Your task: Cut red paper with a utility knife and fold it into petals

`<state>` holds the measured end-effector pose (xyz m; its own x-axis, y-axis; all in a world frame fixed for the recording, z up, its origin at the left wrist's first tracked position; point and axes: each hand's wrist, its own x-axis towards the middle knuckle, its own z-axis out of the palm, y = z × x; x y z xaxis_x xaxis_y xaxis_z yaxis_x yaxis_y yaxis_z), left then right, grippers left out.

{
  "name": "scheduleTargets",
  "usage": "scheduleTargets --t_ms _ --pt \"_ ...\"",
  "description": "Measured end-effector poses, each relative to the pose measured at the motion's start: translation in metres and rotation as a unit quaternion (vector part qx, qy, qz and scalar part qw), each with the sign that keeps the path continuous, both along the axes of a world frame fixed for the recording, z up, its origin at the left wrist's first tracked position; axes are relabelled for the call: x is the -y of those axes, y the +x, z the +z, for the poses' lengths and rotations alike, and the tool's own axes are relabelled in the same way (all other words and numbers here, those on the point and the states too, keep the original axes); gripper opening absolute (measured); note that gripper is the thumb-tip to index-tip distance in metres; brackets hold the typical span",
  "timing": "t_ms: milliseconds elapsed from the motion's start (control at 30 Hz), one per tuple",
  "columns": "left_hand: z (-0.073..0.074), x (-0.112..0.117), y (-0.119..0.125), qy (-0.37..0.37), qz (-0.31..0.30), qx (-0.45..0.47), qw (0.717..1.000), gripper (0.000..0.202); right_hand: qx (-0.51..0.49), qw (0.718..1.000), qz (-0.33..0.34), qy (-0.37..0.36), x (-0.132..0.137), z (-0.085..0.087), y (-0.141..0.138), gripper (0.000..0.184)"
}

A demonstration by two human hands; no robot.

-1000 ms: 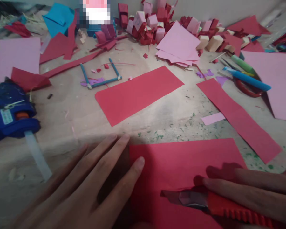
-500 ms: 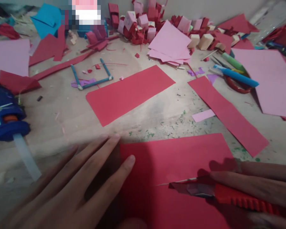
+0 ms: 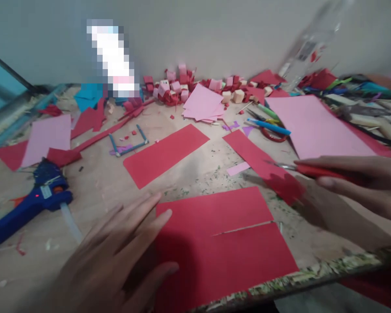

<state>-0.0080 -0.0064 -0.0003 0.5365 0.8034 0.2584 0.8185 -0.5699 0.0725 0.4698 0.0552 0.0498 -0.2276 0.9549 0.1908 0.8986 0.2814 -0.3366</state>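
Note:
Under my left hand (image 3: 127,252) lies a red sheet of paper (image 3: 244,256) at the table's front edge. The fingers of that hand are stretched out, pressing on the sheet's left side. A straight slit runs from the sheet's right edge to about its middle. My right hand (image 3: 355,178) is wrapped round a red box cutter (image 3: 326,169), raised off the sheet at the right. Its blade points left, above a red paper strip (image 3: 257,161). Another red strip (image 3: 166,154) lies flat behind the sheet.
A blue glue gun (image 3: 48,191) lies at the left. Pink paper squares (image 3: 203,102) sit before a heap of small paper-covered cubes (image 3: 169,89). Scissors (image 3: 275,135) and a blue pen (image 3: 269,126) lie beside a large pink sheet (image 3: 322,126). A clear bottle (image 3: 313,48) leans at the back right.
My right hand has lifted the box cutter out of the slit and moved it up and right. My left hand stays on the sheet. The view has tilted up, showing more wall.

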Motion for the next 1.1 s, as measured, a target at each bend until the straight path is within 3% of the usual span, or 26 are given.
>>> scheduleTargets --t_ms 133,233,400,533,600,700,767,833,900,1000,1100 --pt "0.017 -0.017 0.02 -0.02 -0.041 -0.028 0.999 0.07 -0.013 0.997 -0.064 0.028 -0.026 -0.001 0.009 0.043" --pt "0.041 -0.039 0.046 -0.11 -0.072 -0.05 0.99 0.071 0.012 0.998 -0.056 0.02 -0.038 -0.008 0.012 0.042" --pt "0.078 -0.06 0.082 -0.25 -0.031 -0.086 0.964 0.091 0.035 0.996 -0.065 0.05 -0.042 -0.018 0.002 0.046" --pt "0.083 -0.068 0.086 -0.284 -0.001 -0.075 0.956 0.105 -0.001 0.991 -0.03 0.128 -0.032 -0.017 -0.018 0.036" --pt "0.08 -0.075 0.081 -0.311 0.011 -0.02 0.95 0.096 -0.035 0.989 0.008 0.14 -0.026 -0.018 -0.029 0.036" --pt "0.072 -0.089 0.072 -0.388 0.011 0.118 0.914 0.055 -0.093 0.987 0.05 0.125 -0.022 -0.02 -0.048 0.04" --pt "0.069 -0.097 0.067 -0.428 -0.003 0.19 0.883 0.034 -0.13 0.986 0.061 0.088 -0.025 -0.021 -0.064 0.04" --pt "0.069 -0.104 0.062 -0.437 -0.016 0.244 0.866 0.028 -0.177 0.982 0.058 0.035 -0.033 -0.017 -0.084 0.04" --pt "0.072 -0.109 0.057 -0.406 -0.01 0.32 0.856 0.03 -0.254 0.966 0.04 -0.002 -0.044 -0.007 -0.104 0.045" --pt "0.076 -0.115 0.048 -0.315 0.026 0.444 0.838 0.036 -0.418 0.908 -0.009 -0.019 -0.067 0.01 -0.131 0.053" --pt "0.075 -0.12 0.043 -0.238 0.045 0.546 0.802 0.041 -0.498 0.866 -0.022 -0.044 -0.086 0.019 -0.15 0.058"
